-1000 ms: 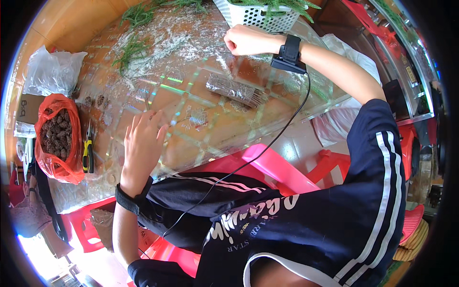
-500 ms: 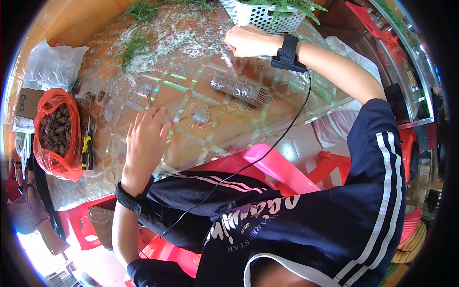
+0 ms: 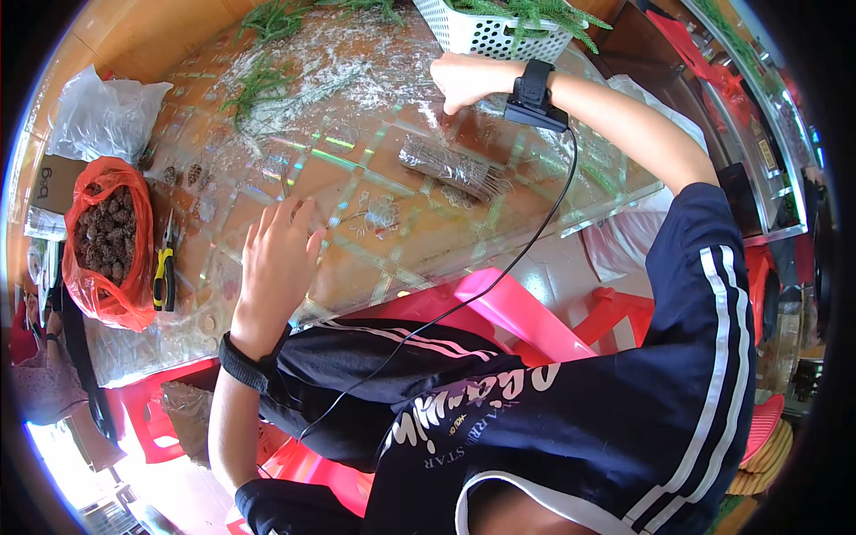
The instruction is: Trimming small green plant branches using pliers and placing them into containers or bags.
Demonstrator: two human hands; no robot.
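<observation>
My left hand [image 3: 275, 263] lies palm down on the clear-covered table [image 3: 352, 254], its fingers stretched out and nothing visible in it. My right hand [image 3: 473, 82] is at the far side, just in front of a white perforated basket [image 3: 490, 40] holding green sprigs [image 3: 535, 13]. Its fingers are curled inward, and whatever they may hold is hidden. White powder [image 3: 334, 67] is strewn over the table left of my right hand, with a green artificial sprig [image 3: 254, 92] lying in it. Between my hands rests a clear-wrapped bundle of thin brown stems [image 3: 450, 167].
On the left stand a red plastic bag [image 3: 138, 276] of pine cones [image 3: 107, 234], yellow-and-black pliers [image 3: 164, 278], loose pine cones [image 3: 193, 175] and a crumpled clear bag [image 3: 109, 116]. A black cable [image 3: 526, 251] hangs from my right wrist. Pink stools [image 3: 526, 312] are below the table edge.
My right hand has moved slightly to the right and turned downward, its fingers still curled. My left hand stays flat in nearly the same place. The view has shifted a little.
</observation>
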